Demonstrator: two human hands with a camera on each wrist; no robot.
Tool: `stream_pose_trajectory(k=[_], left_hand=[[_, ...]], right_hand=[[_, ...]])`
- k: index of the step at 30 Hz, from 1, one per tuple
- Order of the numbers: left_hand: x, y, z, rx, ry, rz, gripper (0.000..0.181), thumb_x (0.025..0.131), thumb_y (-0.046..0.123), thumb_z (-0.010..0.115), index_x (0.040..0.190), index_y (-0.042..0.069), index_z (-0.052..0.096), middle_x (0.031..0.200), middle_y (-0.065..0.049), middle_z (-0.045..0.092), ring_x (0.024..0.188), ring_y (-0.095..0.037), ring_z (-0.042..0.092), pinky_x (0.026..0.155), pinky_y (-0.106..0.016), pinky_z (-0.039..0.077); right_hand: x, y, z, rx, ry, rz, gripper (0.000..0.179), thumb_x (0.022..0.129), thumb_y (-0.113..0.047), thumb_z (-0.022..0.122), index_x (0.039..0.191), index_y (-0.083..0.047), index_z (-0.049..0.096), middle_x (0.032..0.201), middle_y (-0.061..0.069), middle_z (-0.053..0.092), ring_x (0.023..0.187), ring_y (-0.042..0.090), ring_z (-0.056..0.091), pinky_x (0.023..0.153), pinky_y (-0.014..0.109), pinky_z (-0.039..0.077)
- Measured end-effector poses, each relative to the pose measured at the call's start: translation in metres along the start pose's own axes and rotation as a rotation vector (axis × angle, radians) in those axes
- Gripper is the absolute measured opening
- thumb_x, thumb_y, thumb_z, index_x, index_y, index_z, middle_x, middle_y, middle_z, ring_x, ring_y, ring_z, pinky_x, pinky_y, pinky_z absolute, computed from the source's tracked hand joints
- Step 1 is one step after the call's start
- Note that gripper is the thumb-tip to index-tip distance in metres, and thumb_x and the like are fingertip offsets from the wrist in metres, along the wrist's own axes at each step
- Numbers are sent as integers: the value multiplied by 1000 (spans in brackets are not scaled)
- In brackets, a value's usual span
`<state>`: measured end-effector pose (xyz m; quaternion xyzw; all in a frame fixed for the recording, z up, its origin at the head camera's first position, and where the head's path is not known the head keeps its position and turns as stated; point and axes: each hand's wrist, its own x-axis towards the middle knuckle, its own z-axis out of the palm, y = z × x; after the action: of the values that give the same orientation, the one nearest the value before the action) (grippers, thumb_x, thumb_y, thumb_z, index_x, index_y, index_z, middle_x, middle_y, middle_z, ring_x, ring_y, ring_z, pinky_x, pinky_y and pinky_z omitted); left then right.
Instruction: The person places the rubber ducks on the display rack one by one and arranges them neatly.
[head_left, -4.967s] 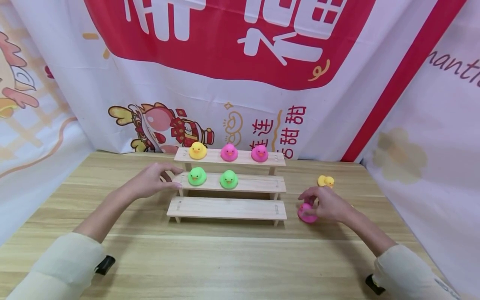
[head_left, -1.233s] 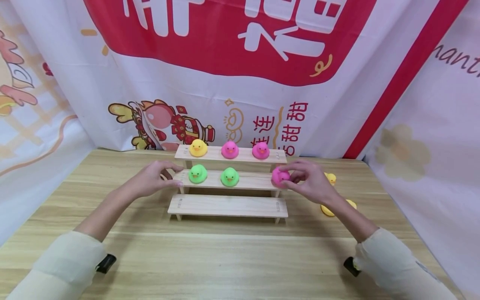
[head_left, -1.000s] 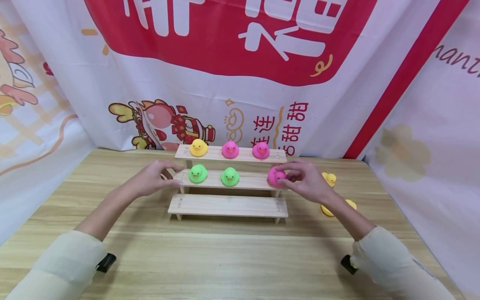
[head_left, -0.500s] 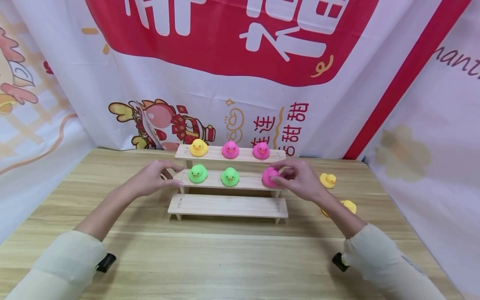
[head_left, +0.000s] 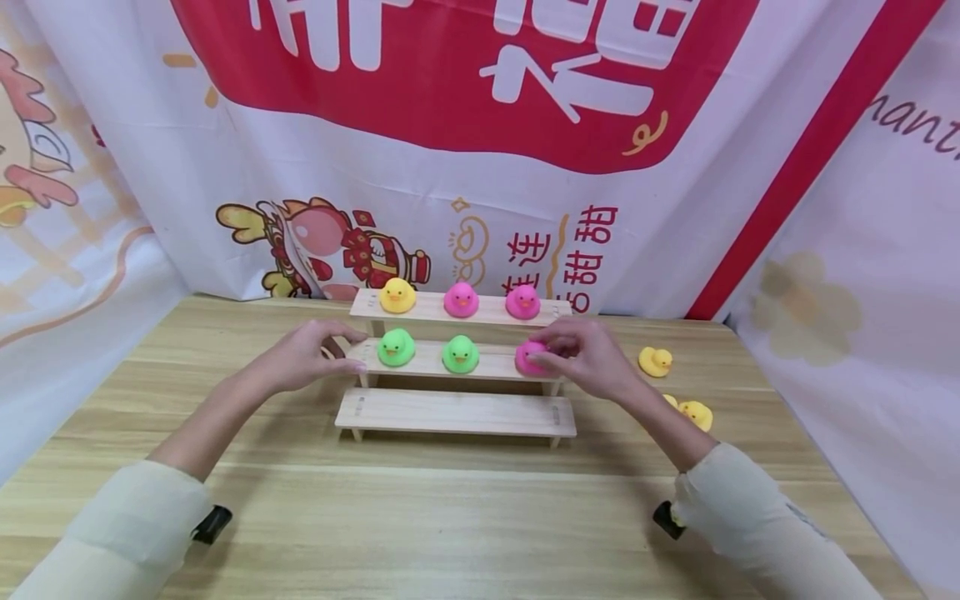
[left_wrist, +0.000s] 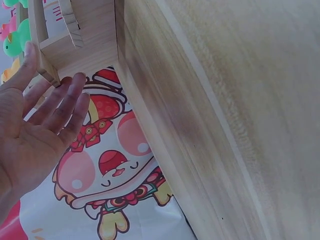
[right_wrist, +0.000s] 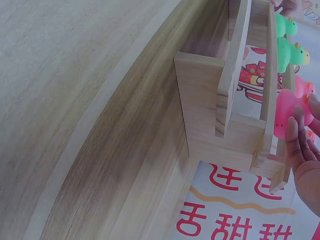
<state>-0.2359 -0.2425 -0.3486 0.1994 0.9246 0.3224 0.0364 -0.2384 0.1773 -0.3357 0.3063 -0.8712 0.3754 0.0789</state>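
A three-tier wooden display stand (head_left: 450, 414) holds rubber ducks on its upper two steps. My left hand (head_left: 311, 358) grips the left end of the middle step, thumb in front and fingers behind; the left wrist view shows the fingers (left_wrist: 70, 102) slightly bent at the board's end. My right hand (head_left: 588, 358) pinches a pink duck (head_left: 530, 358) at the right of the middle step, its base at the board; the fingers partly cover it. Left of it on that step sit two green ducks (head_left: 460, 354). The top step carries a yellow duck (head_left: 397, 296) and two pink ducks (head_left: 522, 302).
Several yellow ducks lie on the wooden table to the right: one duck (head_left: 656, 362) farther back, another duck (head_left: 697, 415) nearer, with one partly behind my right forearm. A printed cloth (head_left: 420, 125) hangs behind the stand, and more cloth rises at both sides.
My right hand has picked the pink duck up from the table, brought it onto the middle step and moved it left along the board. My left hand has stayed at the stand.
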Motion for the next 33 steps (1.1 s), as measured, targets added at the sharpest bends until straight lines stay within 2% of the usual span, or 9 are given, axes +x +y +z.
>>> stream_pose_trajectory(k=[17,33], left_hand=[[0,0,0,1,4,3,49,92,22,82,129,-6,68,127,-25,68,97,-27,71,82,-42,61],[0,-1,0,-9,7,1,50,92,23,82,129,-6,67,129,-26,68,98,-28,71,82,-42,61]], right_hand=[[7,1,10,21,4,-5,22,89,-11,83,108,-1,80,89,5,72,75,14,64,67,24,56],[7,5,12,61,3,2,21,89,-8,83,108,0,79,92,8,74,74,15,68,65,25,58]])
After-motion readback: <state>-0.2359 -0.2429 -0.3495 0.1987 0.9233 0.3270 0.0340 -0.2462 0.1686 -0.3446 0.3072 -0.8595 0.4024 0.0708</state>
